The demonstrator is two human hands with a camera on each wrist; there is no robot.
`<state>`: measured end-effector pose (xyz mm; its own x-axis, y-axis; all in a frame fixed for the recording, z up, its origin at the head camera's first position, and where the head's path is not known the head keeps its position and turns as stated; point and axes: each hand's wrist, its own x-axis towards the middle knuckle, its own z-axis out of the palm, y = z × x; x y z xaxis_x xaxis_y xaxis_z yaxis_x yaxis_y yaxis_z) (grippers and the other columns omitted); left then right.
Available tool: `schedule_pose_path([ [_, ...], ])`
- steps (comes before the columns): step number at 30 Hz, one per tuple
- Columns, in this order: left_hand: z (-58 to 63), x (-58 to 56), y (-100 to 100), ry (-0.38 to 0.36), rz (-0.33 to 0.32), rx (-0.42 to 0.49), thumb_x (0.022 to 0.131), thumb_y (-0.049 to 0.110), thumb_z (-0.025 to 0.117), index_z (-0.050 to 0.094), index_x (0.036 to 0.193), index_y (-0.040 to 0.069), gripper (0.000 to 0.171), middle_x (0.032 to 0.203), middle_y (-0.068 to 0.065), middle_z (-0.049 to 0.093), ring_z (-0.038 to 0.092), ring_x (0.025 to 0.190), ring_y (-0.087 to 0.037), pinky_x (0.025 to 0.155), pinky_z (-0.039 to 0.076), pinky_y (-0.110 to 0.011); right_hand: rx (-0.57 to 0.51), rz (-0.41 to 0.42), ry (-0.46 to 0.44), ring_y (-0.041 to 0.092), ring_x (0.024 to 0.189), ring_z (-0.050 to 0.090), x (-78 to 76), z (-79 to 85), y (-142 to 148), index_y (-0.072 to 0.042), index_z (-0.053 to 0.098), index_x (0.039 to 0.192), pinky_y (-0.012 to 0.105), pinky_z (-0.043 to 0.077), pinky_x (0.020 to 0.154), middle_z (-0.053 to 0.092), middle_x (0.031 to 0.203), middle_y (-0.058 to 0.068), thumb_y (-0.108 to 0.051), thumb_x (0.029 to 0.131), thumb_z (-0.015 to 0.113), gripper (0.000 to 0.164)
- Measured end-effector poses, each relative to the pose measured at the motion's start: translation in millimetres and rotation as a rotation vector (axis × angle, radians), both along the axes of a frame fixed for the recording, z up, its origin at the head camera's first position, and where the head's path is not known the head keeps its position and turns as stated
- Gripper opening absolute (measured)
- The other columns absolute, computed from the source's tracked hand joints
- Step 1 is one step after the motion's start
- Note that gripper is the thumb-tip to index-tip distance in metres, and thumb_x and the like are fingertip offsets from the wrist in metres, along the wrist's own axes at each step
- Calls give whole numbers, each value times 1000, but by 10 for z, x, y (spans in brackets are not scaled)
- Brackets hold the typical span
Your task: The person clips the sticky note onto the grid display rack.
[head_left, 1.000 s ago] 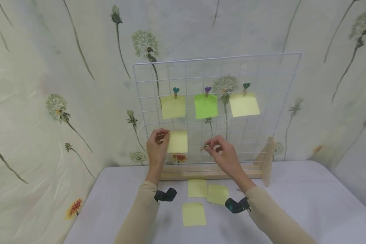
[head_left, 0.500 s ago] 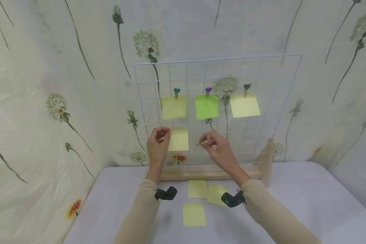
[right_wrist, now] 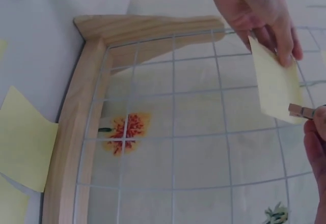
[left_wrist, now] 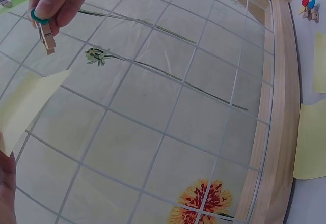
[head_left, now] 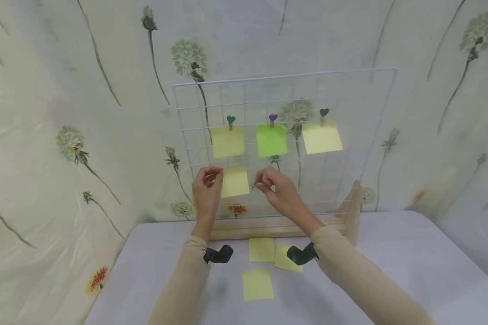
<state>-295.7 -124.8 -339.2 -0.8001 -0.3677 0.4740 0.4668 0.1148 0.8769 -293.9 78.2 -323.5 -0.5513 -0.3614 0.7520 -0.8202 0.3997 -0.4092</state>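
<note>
My left hand (head_left: 206,192) pinches a pale yellow sticky note (head_left: 235,182) by its left edge, holding it against or just in front of the white wire grid (head_left: 284,79); contact with the wires is unclear. Just right of the note, my right hand (head_left: 279,189) pinches a small wooden clothespin (left_wrist: 47,38) with a teal top, its tip pointing toward the note. Above, three notes hang clipped to the grid: a dull yellow note (head_left: 228,142), a bright green note (head_left: 271,141) and a pale yellow one (head_left: 322,137), each under a heart-topped clothespin.
Three yellow notes lie on the white table, the front note (head_left: 258,285) nearest me. The grid stands in a wooden base (head_left: 276,232) with a side support (head_left: 353,212). Loose clothespins (left_wrist: 309,11) lie near the base. A flower-printed curtain (head_left: 118,58) hangs behind.
My right hand has moved left and up with the clothespin, close to the note's right edge. The left hand keeps its hold on the note, which sits slightly higher.
</note>
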Motion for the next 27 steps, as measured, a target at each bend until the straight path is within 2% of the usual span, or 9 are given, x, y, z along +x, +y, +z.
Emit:
schedule_pose_path([
  [6, 0, 1, 12, 29, -3, 12, 87, 8, 65, 65, 98, 6, 11, 101, -11, 67, 69, 94, -19, 73, 53, -18, 20, -2, 29, 12, 80, 56, -58, 37, -48, -9, 34, 74, 27, 43, 67, 61, 88, 3, -2, 81, 70, 37],
  [16, 202, 186, 51, 19, -31, -6, 89, 5, 62, 62, 103, -4, 16, 106, -18, 65, 68, 99, -29, 77, 53, -18, 21, -13, 59, 12, 77, 53, -81, 113, -133, -8, 36, 74, 26, 44, 66, 59, 85, 4, -1, 81, 70, 35],
  [20, 216, 195, 62, 27, -34, -12, 90, 4, 60, 61, 104, -5, 17, 106, -19, 64, 68, 98, -31, 77, 53, -19, 8, -33, 62, 12, 75, 50, -99, 149, -152, -8, 40, 75, 26, 41, 65, 56, 83, 5, -1, 81, 69, 31],
  [27, 237, 195, 56, 46, -23, -36, 90, 4, 59, 61, 103, -3, 15, 106, -16, 65, 68, 97, -29, 77, 53, -20, -20, -54, 77, 14, 78, 57, -122, 230, -210, -8, 36, 71, 26, 41, 65, 62, 88, 6, -3, 82, 69, 35],
])
